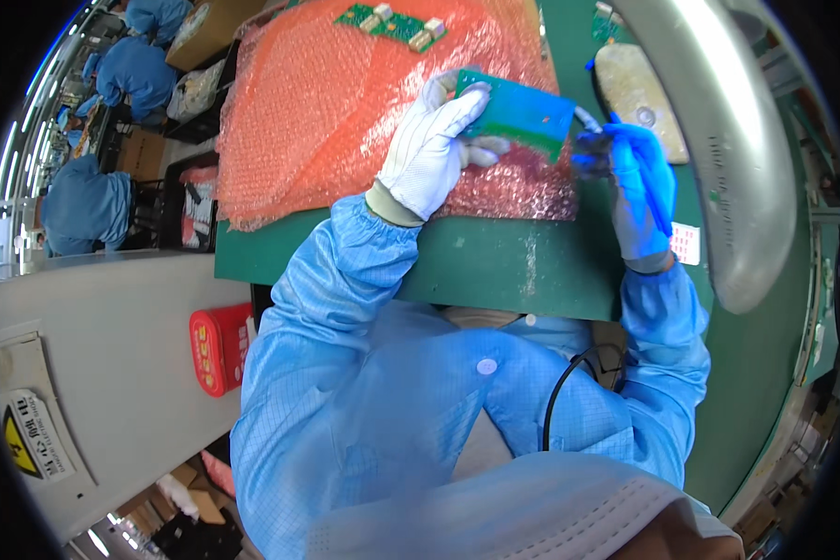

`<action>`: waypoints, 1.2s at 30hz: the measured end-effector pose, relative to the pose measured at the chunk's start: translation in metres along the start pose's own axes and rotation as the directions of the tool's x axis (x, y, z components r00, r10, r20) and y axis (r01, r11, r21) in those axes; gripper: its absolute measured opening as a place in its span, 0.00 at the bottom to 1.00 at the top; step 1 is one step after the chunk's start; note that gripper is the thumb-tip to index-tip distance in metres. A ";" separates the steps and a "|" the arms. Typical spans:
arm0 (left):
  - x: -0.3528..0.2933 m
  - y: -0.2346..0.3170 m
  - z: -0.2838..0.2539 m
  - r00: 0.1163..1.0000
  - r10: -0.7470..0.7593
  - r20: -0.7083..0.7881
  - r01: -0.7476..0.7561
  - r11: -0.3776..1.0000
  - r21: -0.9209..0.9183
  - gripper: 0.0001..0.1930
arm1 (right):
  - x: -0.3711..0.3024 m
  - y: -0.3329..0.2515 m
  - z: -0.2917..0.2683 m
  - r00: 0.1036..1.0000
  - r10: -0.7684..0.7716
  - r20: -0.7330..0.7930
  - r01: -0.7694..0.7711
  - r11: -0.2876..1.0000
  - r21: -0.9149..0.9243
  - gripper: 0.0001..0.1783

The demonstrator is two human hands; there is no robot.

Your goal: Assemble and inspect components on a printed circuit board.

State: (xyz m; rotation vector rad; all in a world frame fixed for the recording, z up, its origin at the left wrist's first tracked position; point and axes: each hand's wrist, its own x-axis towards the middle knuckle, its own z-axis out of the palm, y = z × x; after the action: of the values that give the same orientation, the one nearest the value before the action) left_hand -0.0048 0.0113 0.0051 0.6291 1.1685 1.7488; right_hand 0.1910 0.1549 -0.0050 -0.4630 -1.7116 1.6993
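Pinching an oblong green circuit board point(523, 117), the white-gloved left grip point(429, 161) points it lengthwise at the blue-gloved right grip's point(630, 173) clasped slim blue tool point(659, 207).

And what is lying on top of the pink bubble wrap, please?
A green circuit board with pale connectors lies on the far part of the bubble wrap. The left hand and the bluish board in it hide another part, so anything there cannot be seen.

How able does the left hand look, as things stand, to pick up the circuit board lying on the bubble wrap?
Probably not: the left hand grips another board, though only bubble wrap seems to lie between it and that circuit board.
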 end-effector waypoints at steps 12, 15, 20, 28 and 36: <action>0.000 -0.022 0.010 0.963 -0.062 0.261 0.179 0.871 -0.456 0.28 | 0.002 0.000 0.000 0.990 0.073 -0.120 -0.064 0.995 0.077 0.15; -0.001 -0.023 0.010 0.963 -0.044 0.264 0.140 0.923 -0.357 0.26 | 0.000 0.002 -0.002 0.989 0.055 -0.139 -0.043 0.996 0.083 0.15; 0.000 -0.020 0.008 0.980 -0.021 0.197 0.071 0.966 -0.249 0.26 | 0.006 -0.002 -0.012 0.994 -0.021 -0.110 0.024 0.999 0.026 0.15; 0.004 -0.018 -0.002 0.989 0.094 0.115 -0.067 0.974 -0.218 0.21 | 0.016 0.003 -0.046 0.955 -0.295 0.009 0.235 0.740 -0.630 0.11; 0.001 -0.009 -0.002 0.975 0.184 0.126 -0.140 0.945 -0.296 0.21 | -0.020 -0.009 -0.075 0.994 -0.087 -0.066 -0.027 0.393 -0.919 0.08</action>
State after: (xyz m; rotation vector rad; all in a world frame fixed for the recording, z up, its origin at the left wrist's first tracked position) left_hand -0.0035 0.0124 -0.0038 0.6840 0.7564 1.9271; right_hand 0.2570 0.1957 -0.0057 -0.9776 -2.4550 0.4570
